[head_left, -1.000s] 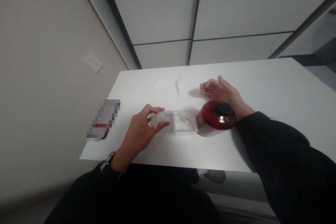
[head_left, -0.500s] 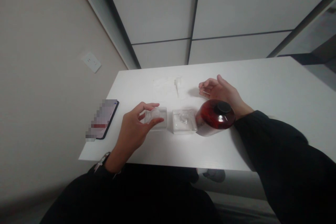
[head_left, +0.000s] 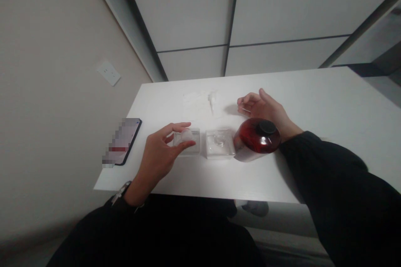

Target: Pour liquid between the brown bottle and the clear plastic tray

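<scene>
Your left hand (head_left: 167, 142) is curled about the left box (head_left: 194, 135), a small clear square one, thumb on the near side and fingers on the far side. You span it from the left, with its whitish round top (head_left: 187, 134) between thumb and fingers; whether your pads press on it, you cannot tell from this view.

A second ago, that box sat right up against the clear box (head_left: 219, 149) beside it. Now a strip of bare table (head_left: 250, 179) shows between them, your left hand and its box having shifted left together. Since half a second ago they lie in nearly the same place, but the whitish top now shows as a distinct round shape, where it looked longer and blurred.

Your right hand (head_left: 261, 106) grasps nothing: palm showing, fingers loosely bent, just behind the red bottle (head_left: 257, 135). It matches the earlier frames. The bottle, with its black cap (head_left: 267, 127), stands just right of the second box, also unchanged. Beyond the boxes, the slim white piece (head_left: 212, 101) lies where it lay, and your phone (head_left: 132, 142) remains by the table's left edge.
</scene>
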Tool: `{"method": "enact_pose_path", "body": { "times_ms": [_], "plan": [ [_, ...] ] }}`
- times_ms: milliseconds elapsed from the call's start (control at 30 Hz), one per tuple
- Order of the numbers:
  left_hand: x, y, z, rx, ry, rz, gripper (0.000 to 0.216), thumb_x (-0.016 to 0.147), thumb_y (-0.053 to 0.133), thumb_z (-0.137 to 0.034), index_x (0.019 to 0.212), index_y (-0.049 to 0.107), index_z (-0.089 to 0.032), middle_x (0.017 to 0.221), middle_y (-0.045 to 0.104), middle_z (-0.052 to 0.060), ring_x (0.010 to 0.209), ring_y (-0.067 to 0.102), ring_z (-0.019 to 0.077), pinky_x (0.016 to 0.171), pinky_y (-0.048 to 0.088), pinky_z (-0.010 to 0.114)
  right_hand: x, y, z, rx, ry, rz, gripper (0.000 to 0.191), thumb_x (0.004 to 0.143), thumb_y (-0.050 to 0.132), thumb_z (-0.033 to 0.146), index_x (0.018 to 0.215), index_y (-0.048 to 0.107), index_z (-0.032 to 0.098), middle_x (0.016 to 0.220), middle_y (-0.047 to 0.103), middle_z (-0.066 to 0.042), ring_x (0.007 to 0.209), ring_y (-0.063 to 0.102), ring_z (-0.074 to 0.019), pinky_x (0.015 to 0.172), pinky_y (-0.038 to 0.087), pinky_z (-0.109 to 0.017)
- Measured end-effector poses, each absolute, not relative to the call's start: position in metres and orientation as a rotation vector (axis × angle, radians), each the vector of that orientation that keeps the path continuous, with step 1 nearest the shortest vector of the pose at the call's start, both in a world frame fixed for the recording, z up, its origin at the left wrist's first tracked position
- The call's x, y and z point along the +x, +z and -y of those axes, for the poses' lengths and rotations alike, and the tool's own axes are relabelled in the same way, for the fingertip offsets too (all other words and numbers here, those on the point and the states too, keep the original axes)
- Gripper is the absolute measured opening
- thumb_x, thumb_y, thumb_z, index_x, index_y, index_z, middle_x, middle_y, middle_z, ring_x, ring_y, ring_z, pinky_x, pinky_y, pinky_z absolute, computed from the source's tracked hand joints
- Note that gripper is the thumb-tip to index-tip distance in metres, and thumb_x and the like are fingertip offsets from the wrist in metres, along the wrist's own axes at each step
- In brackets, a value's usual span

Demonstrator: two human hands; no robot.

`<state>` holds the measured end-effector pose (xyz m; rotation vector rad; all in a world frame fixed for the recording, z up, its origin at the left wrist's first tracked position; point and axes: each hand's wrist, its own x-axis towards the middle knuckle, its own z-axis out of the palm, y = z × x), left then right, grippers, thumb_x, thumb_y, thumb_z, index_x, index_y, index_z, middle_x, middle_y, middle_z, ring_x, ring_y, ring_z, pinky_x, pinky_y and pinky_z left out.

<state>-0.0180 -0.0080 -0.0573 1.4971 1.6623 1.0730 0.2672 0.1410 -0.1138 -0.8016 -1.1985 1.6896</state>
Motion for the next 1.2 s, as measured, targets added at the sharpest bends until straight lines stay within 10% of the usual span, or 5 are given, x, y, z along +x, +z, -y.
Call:
{"method": "enact_pose_path", "body": {
  "times_ms": [367,633,867,1200],
  "plan": [
    [-0.018,-0.063,0.005,1.583,1.049,-1.623,0.032,0.077,0.088,-0.043,0.092,0.068,-0.023,0.129,0.072,0.01,0.123,0.067,0.0286,0.093,0.064,0.044,0.267,-0.113,-0.141,-0.795,1.689,1.202,0.05,0.083,0.07,0.079,0.077,0.068,0.029,0.099,0.074,-0.004,0.097,0.068,-0.0263,0.102,0.052,-0.047],
    [-0.021,-0.057,0.004,1.633,0.847,-1.579,0.036,0.085,0.08,-0.037,0.116,0.066,-0.024,0.13,0.069,0.007,0.129,0.065,0.0272,0.117,0.052,0.053,0.265,-0.114,-0.14,-0.781,1.7,1.203,0.049,0.084,0.071,0.078,0.078,0.069,0.029,0.099,0.074,-0.004,0.094,0.067,-0.0242,0.101,0.053,-0.045],
    [-0.046,-0.03,0.005,1.698,0.805,-1.48,0.089,0.079,0.088,-0.053,0.153,0.047,-0.028,0.168,0.042,0.016,0.155,0.046,0.0349,0.131,0.035,0.056,0.261,-0.126,-0.147,-0.687,1.782,1.113,0.046,0.081,0.079,0.073,0.079,0.074,0.026,0.096,0.075,-0.003,0.091,0.067,-0.022,0.092,0.054,-0.038],
    [0.028,-0.019,-0.169,2.135,0.112,-1.824,0.056,0.099,0.069,-0.046,0.147,0.06,-0.018,0.126,0.077,0.013,0.112,0.074,0.0283,0.101,0.056,0.039,0.263,-0.128,-0.154,-0.617,1.806,1.054,0.048,0.081,0.081,0.072,0.08,0.077,0.025,0.098,0.074,-0.003,0.093,0.067,-0.0199,0.092,0.054,-0.033]
  ]
}}
